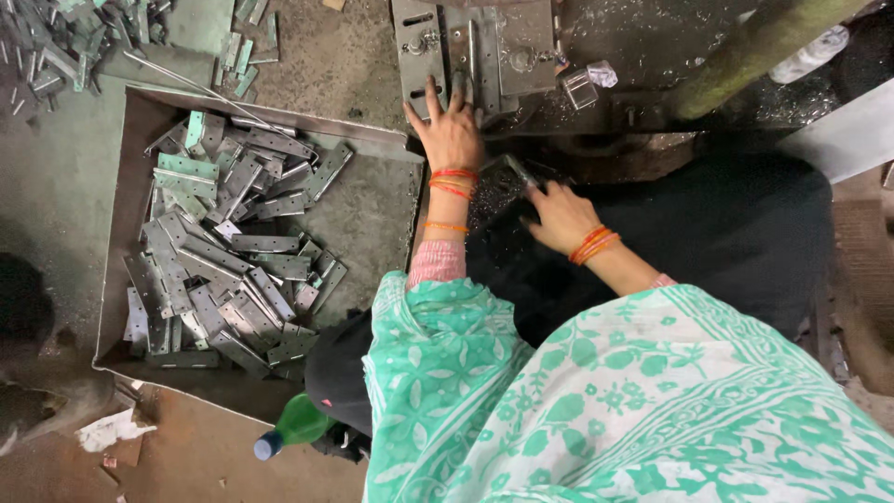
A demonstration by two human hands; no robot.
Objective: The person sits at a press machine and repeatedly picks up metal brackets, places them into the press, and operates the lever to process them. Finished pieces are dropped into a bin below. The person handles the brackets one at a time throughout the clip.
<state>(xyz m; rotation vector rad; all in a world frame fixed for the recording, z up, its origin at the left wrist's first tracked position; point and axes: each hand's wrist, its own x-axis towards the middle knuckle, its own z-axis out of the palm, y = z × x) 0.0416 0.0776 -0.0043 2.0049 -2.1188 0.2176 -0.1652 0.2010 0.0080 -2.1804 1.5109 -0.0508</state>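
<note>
My left hand point(449, 126) lies flat with fingers spread on the grey metal plate of a press machine point(503, 42), fingertips by its slots and bolts. My right hand point(559, 214) rests lower, over dark cloth on my lap, pinching a thin grey metal strip point(518, 170) that points up towards the machine. Both wrists carry orange and red bangles. A green and white patterned garment covers my arms and body in the foreground.
A large metal tray point(391, 200) on the left holds several flat grey hinge plates point(233, 251). More plates lie scattered at the top left point(65, 42). A green plastic bottle point(293, 426) lies by my knee. A green post point(754, 47) slants at the top right.
</note>
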